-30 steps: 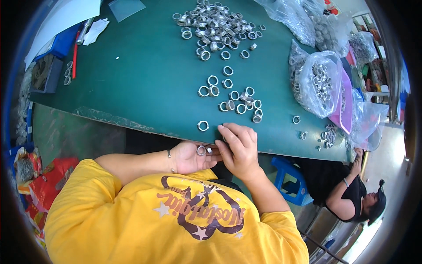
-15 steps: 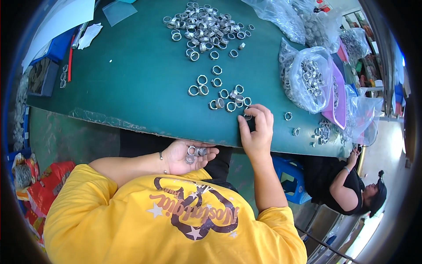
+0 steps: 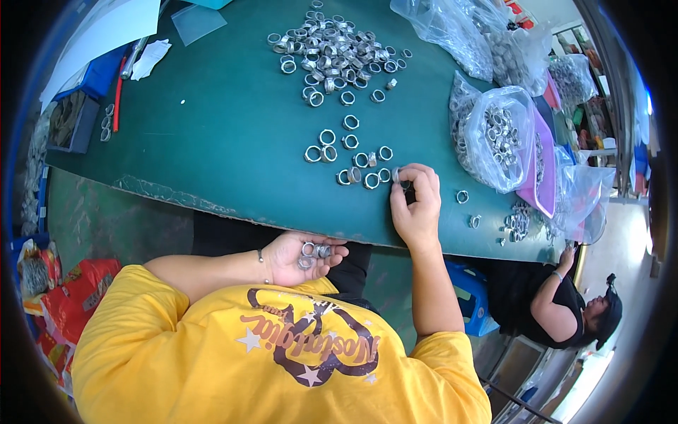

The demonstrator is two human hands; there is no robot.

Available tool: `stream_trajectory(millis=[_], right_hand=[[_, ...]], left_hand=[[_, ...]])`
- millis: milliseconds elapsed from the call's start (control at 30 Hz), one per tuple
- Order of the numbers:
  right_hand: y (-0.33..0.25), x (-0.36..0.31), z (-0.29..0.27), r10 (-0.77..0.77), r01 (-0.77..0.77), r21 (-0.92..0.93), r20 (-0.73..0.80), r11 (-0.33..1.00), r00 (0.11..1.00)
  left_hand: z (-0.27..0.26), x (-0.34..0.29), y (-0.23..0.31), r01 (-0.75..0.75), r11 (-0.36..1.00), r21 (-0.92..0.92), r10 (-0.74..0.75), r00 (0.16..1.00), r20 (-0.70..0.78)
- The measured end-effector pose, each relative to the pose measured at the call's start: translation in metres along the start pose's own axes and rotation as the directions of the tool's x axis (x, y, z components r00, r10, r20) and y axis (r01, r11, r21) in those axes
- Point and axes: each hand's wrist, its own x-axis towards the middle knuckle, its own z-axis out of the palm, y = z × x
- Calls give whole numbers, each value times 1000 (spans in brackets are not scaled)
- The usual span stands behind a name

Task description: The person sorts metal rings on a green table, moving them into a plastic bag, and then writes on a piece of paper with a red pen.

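Observation:
Cupped palm up at the table's front edge, my left hand (image 3: 286, 260) holds several metal ring clamps (image 3: 306, 262). Over the green table (image 3: 233, 152), my right hand (image 3: 417, 212) pinches one ring clamp (image 3: 396, 174) between thumb and fingers. Another ring shows partly beneath these fingers. Just left of my right hand lies a loose group of ring clamps (image 3: 371, 181), some touching each other. Farther back is a large heap of the same ring clamps (image 3: 332, 53).
At the right stand a clear plastic bag of rings (image 3: 494, 134) and a purple tray (image 3: 542, 169). A few rings (image 3: 519, 222) lie near the right edge. Beyond sits another person (image 3: 558, 311) by a blue stool (image 3: 470, 297). A grey bin (image 3: 74, 124) is at the left.
My right hand has lifted slightly and now pinches a ring clamp. The loose group beside it has fewer rings on its right side. My left hand stays cupped around its rings.

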Motion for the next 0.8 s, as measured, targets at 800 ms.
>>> stream_trajectory(millis=[800], right_hand=[[-18,28,4,-285,293,22,309,956,907]], left_hand=[[-8,9,-4,-16,1000,10,16,999,29]])
